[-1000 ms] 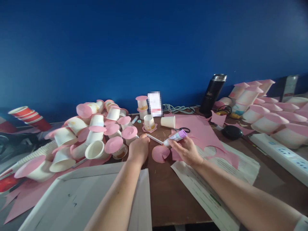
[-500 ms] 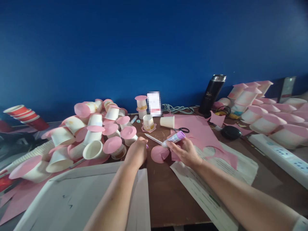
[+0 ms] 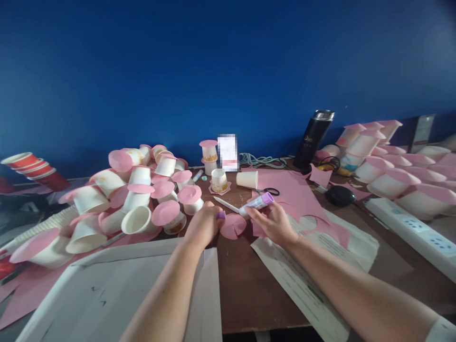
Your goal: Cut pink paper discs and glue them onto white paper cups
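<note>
Two sheets of white paper lie nearest you on the counter, one at near left under your left forearm, a printed one at right under your right arm. Past them, your left hand is curled shut, its grip pinching a small purple cap at the fingertips. Just right of that cap a pink paper disc lies flat on the counter, between your two hands. Your right hand has its grip closed around a glue tube, which points left, its white tip above the disc's far edge. A white pen lies just beyond the hands. Left of your left hand sits a heap of white paper cups with pink lids. Farther on, scissors rest on a sheet of pink paper, with a cup on its side beside them. At far right stand a black flask, more lidded cups and a white power strip. Red cups lie stacked at far left, against the blue wall.
</note>
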Available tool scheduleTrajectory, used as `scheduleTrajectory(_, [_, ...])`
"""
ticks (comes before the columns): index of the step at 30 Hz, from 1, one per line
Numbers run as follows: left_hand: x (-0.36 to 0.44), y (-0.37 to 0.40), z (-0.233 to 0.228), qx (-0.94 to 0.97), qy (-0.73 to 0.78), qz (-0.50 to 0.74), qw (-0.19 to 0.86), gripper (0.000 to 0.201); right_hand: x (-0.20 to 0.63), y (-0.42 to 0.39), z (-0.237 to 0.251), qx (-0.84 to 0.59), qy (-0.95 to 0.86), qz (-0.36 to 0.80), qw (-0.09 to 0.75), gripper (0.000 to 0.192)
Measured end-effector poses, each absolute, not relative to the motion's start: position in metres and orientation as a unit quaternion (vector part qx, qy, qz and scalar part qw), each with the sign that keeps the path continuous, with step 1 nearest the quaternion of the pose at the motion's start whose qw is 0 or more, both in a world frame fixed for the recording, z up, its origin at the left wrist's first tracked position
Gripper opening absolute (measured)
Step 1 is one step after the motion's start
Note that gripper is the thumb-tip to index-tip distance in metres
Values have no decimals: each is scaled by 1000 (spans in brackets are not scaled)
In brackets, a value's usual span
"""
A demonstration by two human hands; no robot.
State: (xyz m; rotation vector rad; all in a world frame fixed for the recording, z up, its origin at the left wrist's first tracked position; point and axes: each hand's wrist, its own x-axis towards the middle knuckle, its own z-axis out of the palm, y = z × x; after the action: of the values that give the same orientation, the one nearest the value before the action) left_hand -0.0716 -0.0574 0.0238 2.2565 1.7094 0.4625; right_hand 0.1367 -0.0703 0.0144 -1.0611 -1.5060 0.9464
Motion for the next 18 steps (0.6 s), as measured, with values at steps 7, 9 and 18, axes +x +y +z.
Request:
scheduleTrajectory(7, [-62,-63,28,796,513,273,168,23,138,-67,6,-453,-630,373,509,29])
scheduleTrajectory(9, [-59,-63,26,802,495,284,178,23,138,-67,6,-455,-631,370,508,29])
scheduleTrajectory(18, [-52,-64,21,794,480,313,202,23,137,-70,7,-463,-652,328,503,31])
